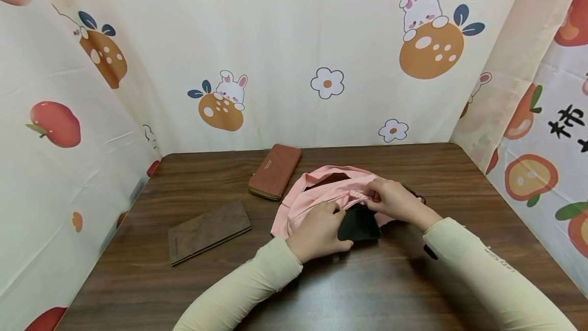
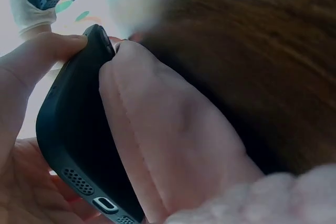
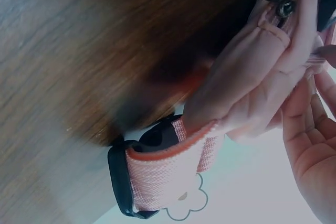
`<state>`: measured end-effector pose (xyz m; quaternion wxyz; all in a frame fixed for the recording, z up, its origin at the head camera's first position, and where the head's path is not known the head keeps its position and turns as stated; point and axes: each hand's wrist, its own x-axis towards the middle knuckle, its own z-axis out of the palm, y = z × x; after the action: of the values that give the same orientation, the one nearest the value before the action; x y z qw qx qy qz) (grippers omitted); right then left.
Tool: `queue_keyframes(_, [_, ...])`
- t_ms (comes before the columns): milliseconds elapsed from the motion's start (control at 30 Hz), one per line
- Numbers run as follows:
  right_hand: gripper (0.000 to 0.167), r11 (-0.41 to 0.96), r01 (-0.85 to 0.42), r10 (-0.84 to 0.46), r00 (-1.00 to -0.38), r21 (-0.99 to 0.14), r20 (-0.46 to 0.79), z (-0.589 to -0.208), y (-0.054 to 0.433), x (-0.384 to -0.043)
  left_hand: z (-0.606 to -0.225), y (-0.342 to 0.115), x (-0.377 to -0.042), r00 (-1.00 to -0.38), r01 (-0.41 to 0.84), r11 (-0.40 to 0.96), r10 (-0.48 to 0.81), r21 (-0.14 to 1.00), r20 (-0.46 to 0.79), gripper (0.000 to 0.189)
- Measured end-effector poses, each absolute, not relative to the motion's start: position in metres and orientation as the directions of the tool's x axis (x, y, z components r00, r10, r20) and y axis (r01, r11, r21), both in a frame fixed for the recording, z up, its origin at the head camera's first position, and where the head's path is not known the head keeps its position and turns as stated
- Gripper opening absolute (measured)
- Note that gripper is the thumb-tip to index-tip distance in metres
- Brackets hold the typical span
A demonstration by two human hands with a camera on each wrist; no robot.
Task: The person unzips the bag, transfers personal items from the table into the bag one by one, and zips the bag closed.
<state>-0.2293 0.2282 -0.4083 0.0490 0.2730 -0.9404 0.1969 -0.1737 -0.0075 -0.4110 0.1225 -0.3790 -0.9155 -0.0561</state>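
Observation:
A pink fabric bag (image 1: 303,201) lies crumpled toward the right of the table, its mouth facing the person. My left hand (image 1: 319,231) grips a black phone (image 1: 360,225) at the bag's opening. In the left wrist view the phone (image 2: 79,114) shows its port and speaker holes, with the thumb on one edge and fingers beneath. Pink cloth (image 2: 173,124) lies against the phone's face. My right hand (image 1: 397,201) pinches the bag's edge above the phone. In the right wrist view its fingers hold folded fabric (image 3: 262,77). How far the phone reaches inside is hidden.
A reddish-brown zip wallet (image 1: 275,171) lies behind and left of the bag. Farther left is a dark brown wallet (image 1: 209,231). A pink webbing strap (image 3: 165,177) with a black buckle (image 3: 119,182) hangs off the bag. Printed curtains (image 1: 285,55) enclose the table's back and sides.

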Motion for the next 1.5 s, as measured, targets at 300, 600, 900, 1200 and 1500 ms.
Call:
queue_keyframes(300, [0.014, 0.757, -0.615, -0.571, -0.787, -0.221, 0.235, -0.412, 0.22, -0.232, -0.417, -0.007, -0.176, -0.693, 0.702, 0.711, 0.675, 0.024, 0.253, 0.053])
queue_keyframes(600, [0.01, 0.605, -0.781, -0.745, -0.624, -0.153, 0.236, -0.412, 0.202, -0.243, -0.416, -0.006, -0.176, -0.693, 0.709, 0.704, 0.681, 0.051, 0.237, 0.062])
queue_keyframes(900, [0.007, 0.635, -0.752, -0.725, -0.659, -0.175, 0.198, -0.409, 0.196, -0.246, -0.417, -0.005, -0.171, -0.662, 0.727, 0.686, 0.692, 0.022, 0.287, 0.058])
queue_keyframes(1200, [0.004, 0.679, -0.705, -0.671, -0.709, -0.203, 0.217, -0.403, 0.195, -0.241, -0.418, 0.0, -0.162, -0.616, 0.752, 0.659, 0.717, -0.027, 0.326, 0.058])
queue_keyframes(1500, [0.004, 0.678, -0.69, -0.649, -0.724, -0.254, 0.234, -0.398, 0.199, -0.24, -0.417, 0.003, -0.159, -0.609, 0.748, 0.66, 0.725, -0.073, 0.321, 0.056])
